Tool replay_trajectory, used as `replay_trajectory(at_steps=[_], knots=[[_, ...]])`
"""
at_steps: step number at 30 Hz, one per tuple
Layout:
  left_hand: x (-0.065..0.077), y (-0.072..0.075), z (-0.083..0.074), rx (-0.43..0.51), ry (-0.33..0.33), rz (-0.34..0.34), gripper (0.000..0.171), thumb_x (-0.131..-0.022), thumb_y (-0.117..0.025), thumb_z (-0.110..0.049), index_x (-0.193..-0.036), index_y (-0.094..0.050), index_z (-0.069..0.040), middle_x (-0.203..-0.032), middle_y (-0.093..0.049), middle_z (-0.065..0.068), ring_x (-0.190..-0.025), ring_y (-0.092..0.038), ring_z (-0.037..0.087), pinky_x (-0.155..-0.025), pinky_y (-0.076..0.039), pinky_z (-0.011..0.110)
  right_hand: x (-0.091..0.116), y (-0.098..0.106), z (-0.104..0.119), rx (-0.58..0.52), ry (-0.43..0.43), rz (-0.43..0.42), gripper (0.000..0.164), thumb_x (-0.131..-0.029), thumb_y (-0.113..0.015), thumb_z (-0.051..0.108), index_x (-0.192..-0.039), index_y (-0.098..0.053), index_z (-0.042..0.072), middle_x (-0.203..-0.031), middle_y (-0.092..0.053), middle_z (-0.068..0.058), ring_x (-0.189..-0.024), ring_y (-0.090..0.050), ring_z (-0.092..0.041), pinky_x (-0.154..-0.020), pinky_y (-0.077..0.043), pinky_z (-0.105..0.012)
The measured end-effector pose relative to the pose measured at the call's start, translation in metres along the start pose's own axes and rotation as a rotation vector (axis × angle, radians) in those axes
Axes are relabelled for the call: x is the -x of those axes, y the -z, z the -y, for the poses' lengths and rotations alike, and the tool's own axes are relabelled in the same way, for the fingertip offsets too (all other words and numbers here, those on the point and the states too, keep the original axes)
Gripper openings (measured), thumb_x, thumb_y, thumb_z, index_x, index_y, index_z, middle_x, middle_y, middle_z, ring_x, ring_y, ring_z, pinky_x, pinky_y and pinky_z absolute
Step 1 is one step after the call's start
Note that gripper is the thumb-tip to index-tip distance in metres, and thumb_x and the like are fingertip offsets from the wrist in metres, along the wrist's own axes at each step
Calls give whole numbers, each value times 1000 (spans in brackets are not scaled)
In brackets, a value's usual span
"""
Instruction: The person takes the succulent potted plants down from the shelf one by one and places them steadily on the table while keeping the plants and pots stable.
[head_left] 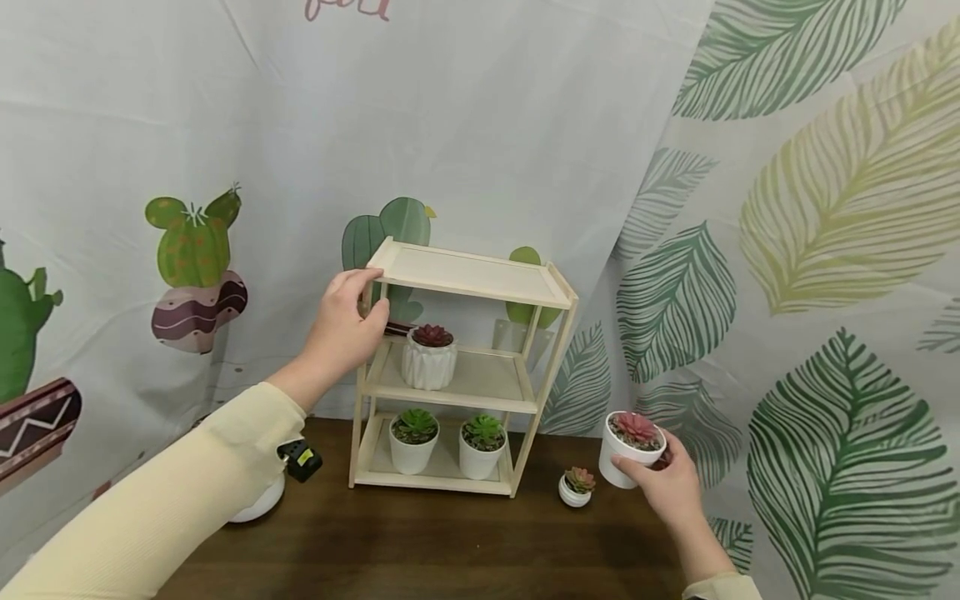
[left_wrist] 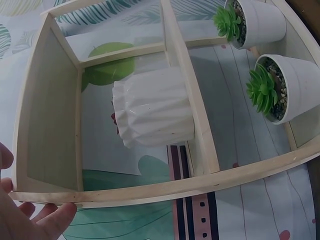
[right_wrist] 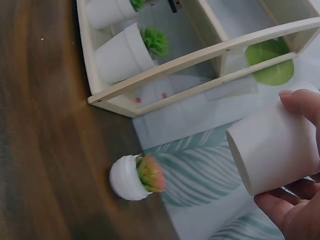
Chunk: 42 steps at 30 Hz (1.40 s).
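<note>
Hand (head_left: 672,483) (R, thumb nearside) grips wht. pot (right_wrist: 275,147).

shelf (head_left: 472,271): matt wood | held pot (right_wrist: 272,145): smooth, matt | table (head_left: 420,542): wood | backdrop (head_left: 480,125): cloth

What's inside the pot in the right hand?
A pinkish-red succulent above dark, grainy fill. What lies beneath that surface can't be seen: the white pot covers it.
</note>
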<state>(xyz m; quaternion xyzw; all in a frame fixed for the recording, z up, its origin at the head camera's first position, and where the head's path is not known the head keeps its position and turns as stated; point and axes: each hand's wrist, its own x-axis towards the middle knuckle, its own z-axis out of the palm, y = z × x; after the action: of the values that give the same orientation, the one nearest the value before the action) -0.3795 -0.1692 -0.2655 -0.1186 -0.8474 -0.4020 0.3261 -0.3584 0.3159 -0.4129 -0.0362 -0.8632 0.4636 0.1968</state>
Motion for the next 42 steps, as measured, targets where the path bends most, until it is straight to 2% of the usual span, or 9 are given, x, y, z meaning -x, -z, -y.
replay_trajectory(at_steps=[5,10,17,22,24,26,28,30,42], knots=[[1,3,0,-16,0,-1,52,-104,-51,-31,-154,-48,-17,-157,-41,16,-129,-47,35,-102,-44,58,6,-12,-17,-49,-28,-10,92,-80,-91,33,-151,-41,1,-142,-58,-22,-126,-60,-33,-80,-46,-8],[1,4,-1,-23,7,22,53,-104,-52,-33,-154,-48,-15,-155,-42,16,-111,-50,32,-90,-43,51,11,-23,-39,-60,-57,-40,94,-79,-91,34,-149,-39,-1,-141,-56,-23,-126,-59,-34,-79,-45,-7],[-1,3,0,-15,19,40,54,-102,-52,-30,-154,-47,-15,-155,-42,16,-107,-49,31,-86,-41,48,15,-37,-64,-85,-82,-108,96,-76,-93,26,-147,-37,-7,-139,-57,-29,-116,-59,-24,-77,-41,-1],[0,3,0,-10,17,54,56,-101,-52,-28,-155,-46,-15,-153,-43,15,-101,-50,30,-85,-41,47,19,-44,-73,-98,-127,-133,99,-76,-93,26,-147,-34,-8,-141,-54,-32,-124,-57,-36,-75,-36,0],[0,4,0,-9,19,61,56,-101,-52,-28,-155,-45,-15,-152,-43,14,-98,-49,28,-84,-41,46,21,-46,-75,-88,-140,-142,100,-76,-93,27,-148,-33,-9,-141,-52,-33,-127,-56,-41,-83,-44,-9],[0,5,0,-7,22,67,57,-101,-51,-28,-156,-44,-16,-152,-42,14,-93,-49,28,-83,-40,46,22,-49,-77,-79,-151,-162,100,-76,-93,27,-147,-33,-10,-140,-52,-33,-128,-55,-45,-94,-50,-25],[1,6,-1,-7,30,72,58,-100,-50,-27,-157,-43,-17,-153,-42,14,-95,-48,27,-82,-39,46,24,-53,-80,-80,-160,-180,100,-75,-93,25,-147,-33,-11,-140,-50,-34,-129,-53,-47,-102,-48,-45],[1,7,-2,-7,38,74,60,-98,-49,-25,-157,-43,-17,-153,-42,13,-95,-47,27,-82,-39,46,25,-57,-83,-93,-156,-198,98,-75,-92,22,-146,-32,-12,-140,-49,-35,-129,-51,-48,-108,-42,-56],[0,5,-1,0,50,74,61,-95,-47,-21,-156,-44,-17,-135,-45,13,-102,-44,28,-80,-37,46,32,-74,-103,-102,-157,-277,100,-72,-93,20,-144,-33,-12,-138,-47,-37,-128,-49,-52,-109,-39,-60]])
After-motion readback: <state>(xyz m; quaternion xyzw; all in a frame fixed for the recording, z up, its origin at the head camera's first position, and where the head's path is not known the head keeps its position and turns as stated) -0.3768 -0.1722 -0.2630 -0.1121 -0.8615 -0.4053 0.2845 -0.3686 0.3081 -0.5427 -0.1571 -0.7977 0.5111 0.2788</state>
